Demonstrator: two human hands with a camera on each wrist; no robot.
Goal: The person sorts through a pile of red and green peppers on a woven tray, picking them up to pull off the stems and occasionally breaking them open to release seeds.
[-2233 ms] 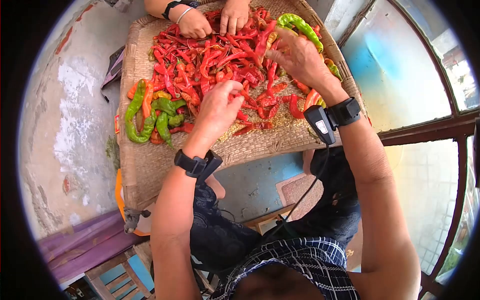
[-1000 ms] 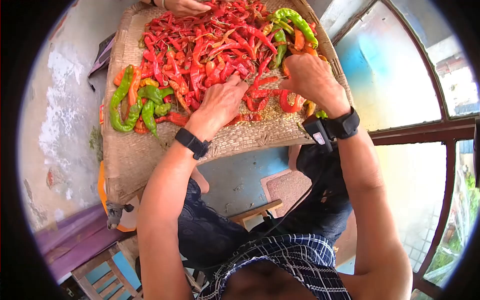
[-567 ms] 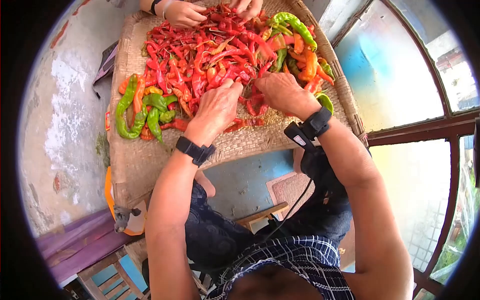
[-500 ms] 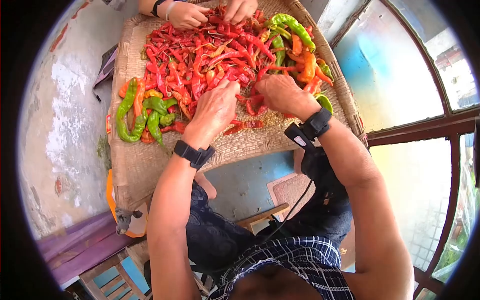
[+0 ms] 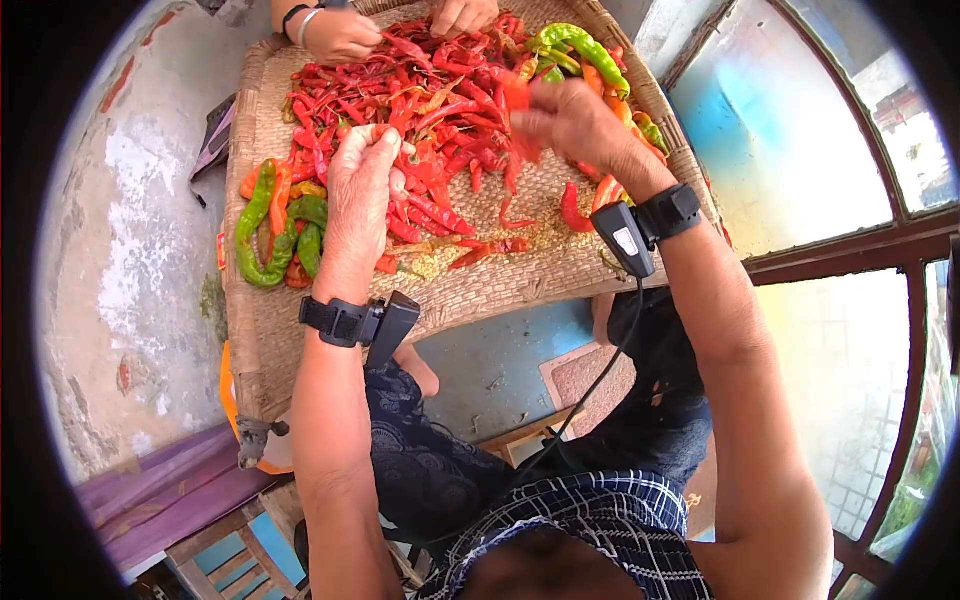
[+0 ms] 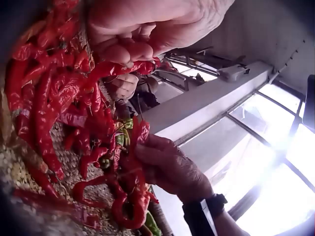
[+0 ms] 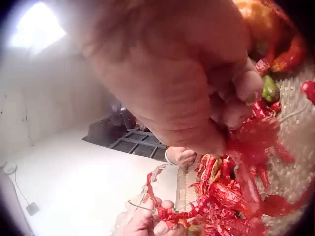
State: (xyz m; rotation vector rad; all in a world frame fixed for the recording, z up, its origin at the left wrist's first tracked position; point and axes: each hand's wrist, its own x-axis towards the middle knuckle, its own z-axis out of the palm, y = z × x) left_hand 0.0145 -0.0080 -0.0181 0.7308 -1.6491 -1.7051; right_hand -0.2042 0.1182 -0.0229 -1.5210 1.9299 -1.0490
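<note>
Over the left of the red pile, my left hand (image 5: 362, 195) pinches a red chili pepper (image 6: 110, 70) between thumb and curled fingers. In the right wrist view that pepper looks thin and wrinkled, its stem sticking out. My right hand (image 5: 580, 125) is raised over the right of the pile and pinches another red chili pepper (image 5: 520, 115), blurred in the head view. The left wrist view shows this pepper upright in the fingers of the right hand (image 6: 167, 164). Beneath both hands, red chili peppers (image 5: 440, 110) lie heaped on a woven tray (image 5: 300, 340).
Green peppers (image 5: 262, 225) lie at the tray's left, and a long green pepper (image 5: 590, 50) at its far right. Pale seeds (image 5: 430, 262) are scattered near the front. Another person's hands (image 5: 340, 35) work at the far edge. A window (image 5: 790, 130) stands on the right.
Both hands have lifted from the pile's front. My left hand has moved left and up, and my right hand up with a red chili pepper. The other person's hands have shifted slightly left.
</note>
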